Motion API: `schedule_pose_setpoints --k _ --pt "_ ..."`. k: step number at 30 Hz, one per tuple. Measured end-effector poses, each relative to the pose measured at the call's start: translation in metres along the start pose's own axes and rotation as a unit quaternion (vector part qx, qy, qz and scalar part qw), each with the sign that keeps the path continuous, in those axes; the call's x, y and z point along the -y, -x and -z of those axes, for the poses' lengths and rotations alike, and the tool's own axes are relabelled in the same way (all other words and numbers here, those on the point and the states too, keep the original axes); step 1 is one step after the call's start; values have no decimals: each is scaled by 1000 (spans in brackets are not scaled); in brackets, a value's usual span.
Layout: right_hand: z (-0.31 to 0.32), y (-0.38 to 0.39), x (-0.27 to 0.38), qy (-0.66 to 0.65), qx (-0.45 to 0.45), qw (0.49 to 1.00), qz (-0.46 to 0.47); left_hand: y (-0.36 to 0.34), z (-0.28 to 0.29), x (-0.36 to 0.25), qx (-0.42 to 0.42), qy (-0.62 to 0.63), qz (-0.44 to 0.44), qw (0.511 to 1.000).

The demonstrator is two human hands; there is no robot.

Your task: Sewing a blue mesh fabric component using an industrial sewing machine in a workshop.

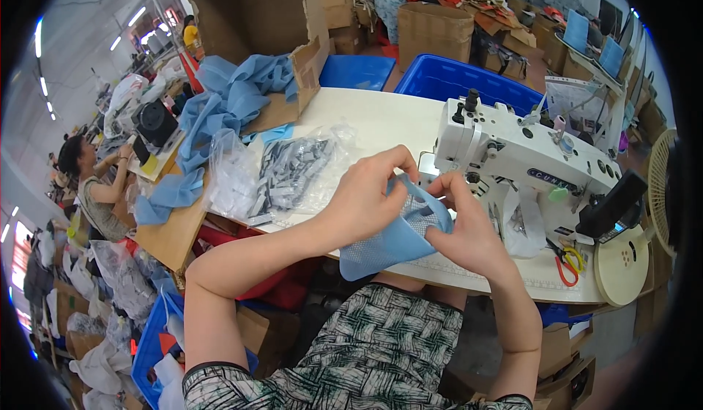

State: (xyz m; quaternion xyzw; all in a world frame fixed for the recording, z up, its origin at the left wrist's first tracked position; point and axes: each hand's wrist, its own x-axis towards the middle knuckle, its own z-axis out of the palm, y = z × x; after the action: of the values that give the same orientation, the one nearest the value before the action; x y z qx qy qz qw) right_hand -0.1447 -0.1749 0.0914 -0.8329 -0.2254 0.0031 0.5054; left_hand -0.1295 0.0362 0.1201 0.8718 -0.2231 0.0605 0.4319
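Both hands hold one light blue fabric piece (395,245) with a pale mesh side, in front of the sewing machine. My left hand (373,194) pinches its upper left edge between thumb and fingers. On the other side, my right hand (469,223) grips the folded right edge, thumb against the mesh. The cloth's lower part hangs over the table's near edge. Just beyond the hands stands the white sewing machine (527,153), its needle area partly hidden by my right fingers. Left of my left hand, a clear plastic bag (293,172) holds many small grey strips.
Blue cloth (238,87) spills from a big cardboard box (253,14) at the left. Red-handled scissors (565,267) and a white bag of small parts (521,223) lie right of the machine. Behind it is a blue bin (469,80). A co-worker (99,183) sits at far left.
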Motion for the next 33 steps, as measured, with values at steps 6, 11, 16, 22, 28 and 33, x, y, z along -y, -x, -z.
schedule_pose_setpoints --k 6,11,16,22,28,33 --pt "9 -5 -6 17 -42 999 -6 -2 -2 19 31 -28 -92 995" --pt "3 -6 -4 -157 -1 987 -14 -8 -17 15 112 146 -38 982" --pt "8 -1 -2 -96 -19 995 7 -12 -15 19 79 83 -38 993" --pt "25 -7 -21 -74 31 996 -37 -16 -7 17 126 1 -68 990" --pt "26 -8 -27 -126 57 988 -71 -23 -6 29 201 77 15 976" --pt "16 -2 -16 -98 14 995 8 -16 -11 25 130 59 -38 989"
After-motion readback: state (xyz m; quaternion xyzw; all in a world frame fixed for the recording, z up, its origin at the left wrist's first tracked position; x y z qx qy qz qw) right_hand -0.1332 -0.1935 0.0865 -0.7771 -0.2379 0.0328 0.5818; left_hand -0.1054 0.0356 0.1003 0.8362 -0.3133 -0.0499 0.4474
